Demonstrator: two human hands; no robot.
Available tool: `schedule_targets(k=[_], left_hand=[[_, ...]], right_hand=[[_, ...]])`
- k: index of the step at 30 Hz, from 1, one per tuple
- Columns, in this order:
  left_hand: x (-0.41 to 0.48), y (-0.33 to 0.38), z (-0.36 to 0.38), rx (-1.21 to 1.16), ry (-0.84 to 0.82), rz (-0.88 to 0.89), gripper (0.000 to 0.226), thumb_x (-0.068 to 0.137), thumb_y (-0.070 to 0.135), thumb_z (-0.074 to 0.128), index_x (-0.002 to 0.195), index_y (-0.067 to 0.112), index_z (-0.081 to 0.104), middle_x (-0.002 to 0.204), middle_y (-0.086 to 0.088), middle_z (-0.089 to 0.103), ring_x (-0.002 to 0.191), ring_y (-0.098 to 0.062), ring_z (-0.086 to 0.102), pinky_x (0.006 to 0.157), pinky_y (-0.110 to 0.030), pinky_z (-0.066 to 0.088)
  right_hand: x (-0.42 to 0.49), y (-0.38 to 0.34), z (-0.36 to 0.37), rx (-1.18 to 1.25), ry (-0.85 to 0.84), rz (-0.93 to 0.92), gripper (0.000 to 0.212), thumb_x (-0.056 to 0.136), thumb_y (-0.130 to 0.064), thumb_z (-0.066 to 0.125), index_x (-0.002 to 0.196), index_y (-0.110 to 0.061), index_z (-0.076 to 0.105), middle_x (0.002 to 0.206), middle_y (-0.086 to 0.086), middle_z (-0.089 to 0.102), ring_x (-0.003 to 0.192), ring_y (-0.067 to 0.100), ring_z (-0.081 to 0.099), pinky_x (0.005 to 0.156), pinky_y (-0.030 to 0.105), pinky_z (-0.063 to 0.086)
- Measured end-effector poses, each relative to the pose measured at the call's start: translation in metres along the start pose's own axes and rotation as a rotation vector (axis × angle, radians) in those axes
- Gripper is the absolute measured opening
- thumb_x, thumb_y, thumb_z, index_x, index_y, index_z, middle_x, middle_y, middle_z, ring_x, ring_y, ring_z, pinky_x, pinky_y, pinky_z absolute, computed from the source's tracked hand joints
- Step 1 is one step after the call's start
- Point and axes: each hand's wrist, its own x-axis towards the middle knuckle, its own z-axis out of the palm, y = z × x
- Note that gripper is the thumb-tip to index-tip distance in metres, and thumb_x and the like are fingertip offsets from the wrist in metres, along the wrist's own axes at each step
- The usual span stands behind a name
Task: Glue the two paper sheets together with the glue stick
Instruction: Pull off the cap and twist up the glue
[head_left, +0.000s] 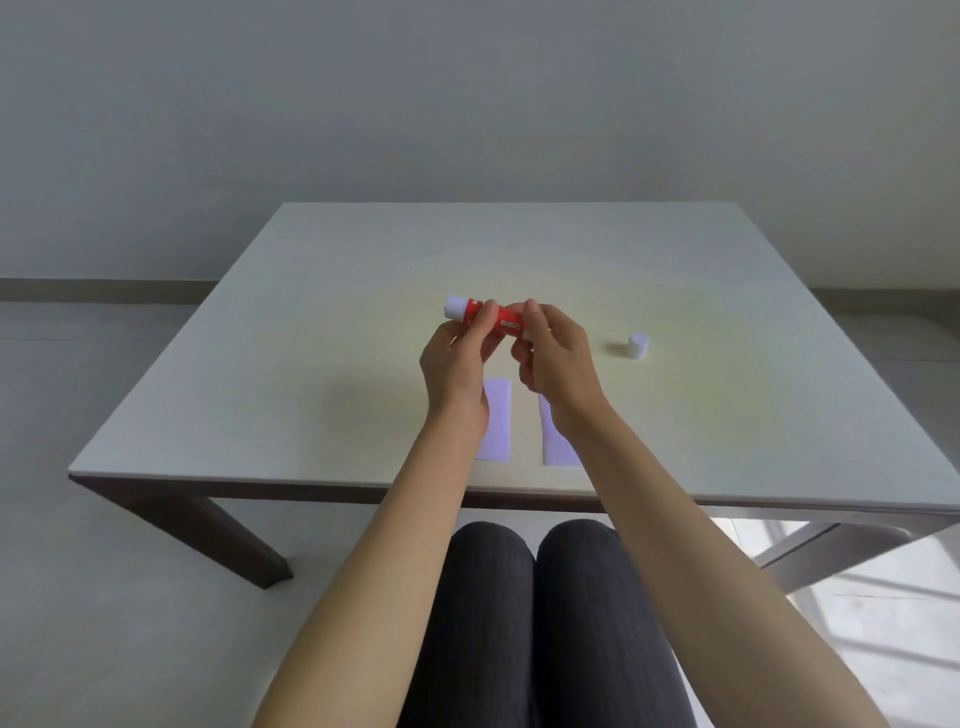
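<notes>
A red glue stick (501, 319) with a white tip pointing left is held above the table in both hands. My left hand (457, 371) pinches its barrel near the tip. The other end is hidden inside my right hand (558, 358), which grips it. The white cap (637, 346) stands alone on the table to the right. Two white paper strips lie side by side near the front edge: the left strip (496, 421) and the right strip (556, 441), both partly covered by my wrists.
The pale square table (322, 332) has dark legs, and its front edge runs just beyond my knees. A grey wall stands behind it. Grey floor lies to the left, and a bright window reflection shows on the floor at lower right.
</notes>
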Motion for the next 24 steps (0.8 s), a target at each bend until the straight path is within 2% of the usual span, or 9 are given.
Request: schedule_targets(k=[3, 5, 7, 10, 14, 16, 18, 21, 24], left_hand=[[-0.005, -0.002, 0.001, 0.114, -0.034, 0.05, 0.012, 0.078, 0.019, 0.072, 0.085, 0.011, 0.067, 0.09, -0.004, 0.071, 0.085, -0.01, 0.07, 0.084, -0.024, 0.05], [-0.007, 0.0, -0.001, 0.218, -0.061, 0.076, 0.019, 0.074, 0.031, 0.072, 0.088, 0.018, 0.071, 0.098, 0.001, 0.073, 0.094, -0.003, 0.064, 0.082, -0.015, 0.043], [-0.005, 0.002, -0.004, 0.259, -0.095, 0.106, 0.019, 0.079, 0.033, 0.068, 0.093, 0.022, 0.074, 0.096, 0.014, 0.073, 0.089, 0.012, 0.06, 0.076, -0.008, 0.041], [-0.003, 0.003, -0.006, 0.248, -0.118, 0.116, 0.017, 0.086, 0.03, 0.062, 0.096, 0.022, 0.074, 0.095, 0.019, 0.073, 0.086, 0.018, 0.059, 0.079, -0.012, 0.039], [-0.01, 0.0, -0.002, 0.209, -0.116, 0.076, 0.015, 0.085, 0.035, 0.064, 0.082, 0.028, 0.077, 0.108, 0.006, 0.073, 0.109, 0.0, 0.06, 0.095, -0.02, 0.039], [-0.011, 0.002, 0.001, 0.162, -0.033, 0.05, 0.017, 0.081, 0.038, 0.068, 0.073, 0.027, 0.077, 0.098, 0.007, 0.075, 0.104, -0.004, 0.064, 0.089, -0.02, 0.041], [-0.008, 0.004, 0.003, 0.157, -0.009, 0.045, 0.015, 0.081, 0.035, 0.068, 0.072, 0.026, 0.075, 0.093, 0.009, 0.076, 0.101, -0.003, 0.064, 0.084, -0.02, 0.039], [-0.006, 0.006, 0.004, 0.191, -0.101, 0.071, 0.014, 0.083, 0.032, 0.067, 0.091, 0.021, 0.07, 0.098, 0.007, 0.076, 0.113, -0.006, 0.06, 0.09, -0.023, 0.038], [-0.007, 0.006, 0.002, 0.242, -0.115, 0.094, 0.023, 0.085, 0.033, 0.065, 0.103, 0.018, 0.068, 0.097, 0.011, 0.076, 0.105, 0.004, 0.06, 0.086, -0.018, 0.038]], right_hand=[[0.001, -0.004, -0.005, 0.19, 0.006, 0.244, 0.03, 0.1, -0.028, 0.036, 0.079, -0.011, 0.05, 0.037, -0.012, 0.031, 0.03, 0.006, 0.024, 0.036, 0.017, 0.02], [0.0, -0.009, -0.008, 0.291, -0.059, 0.415, 0.033, 0.099, -0.033, 0.037, 0.071, -0.016, 0.038, 0.038, -0.01, 0.026, 0.031, 0.009, 0.02, 0.035, 0.017, 0.018], [-0.004, -0.009, -0.01, 0.251, -0.119, 0.343, 0.031, 0.099, -0.035, 0.04, 0.074, -0.016, 0.042, 0.046, -0.006, 0.034, 0.036, 0.01, 0.027, 0.037, 0.02, 0.025], [-0.011, -0.008, -0.012, 0.157, -0.122, 0.078, 0.016, 0.099, -0.021, 0.046, 0.099, -0.007, 0.053, 0.067, 0.003, 0.05, 0.051, 0.016, 0.044, 0.05, 0.024, 0.039], [-0.013, -0.007, -0.013, 0.021, -0.025, -0.089, 0.015, 0.096, -0.013, 0.051, 0.101, 0.0, 0.054, 0.065, 0.007, 0.052, 0.049, 0.015, 0.046, 0.05, 0.025, 0.04], [-0.014, -0.005, -0.01, -0.077, -0.01, -0.188, 0.015, 0.094, -0.013, 0.054, 0.098, 0.001, 0.055, 0.062, 0.006, 0.055, 0.048, 0.014, 0.047, 0.049, 0.023, 0.04], [-0.014, -0.003, -0.008, -0.105, -0.001, -0.16, 0.025, 0.095, -0.024, 0.053, 0.086, -0.001, 0.057, 0.052, 0.003, 0.054, 0.042, 0.012, 0.044, 0.046, 0.022, 0.037], [-0.012, -0.003, -0.01, -0.088, 0.024, 0.087, 0.057, 0.097, -0.046, 0.039, 0.061, -0.006, 0.056, 0.035, -0.004, 0.045, 0.031, 0.009, 0.037, 0.036, 0.016, 0.03], [-0.011, -0.004, -0.015, -0.047, -0.034, 0.136, 0.057, 0.096, -0.049, 0.038, 0.072, -0.003, 0.063, 0.043, 0.0, 0.051, 0.036, 0.013, 0.041, 0.038, 0.017, 0.032]])
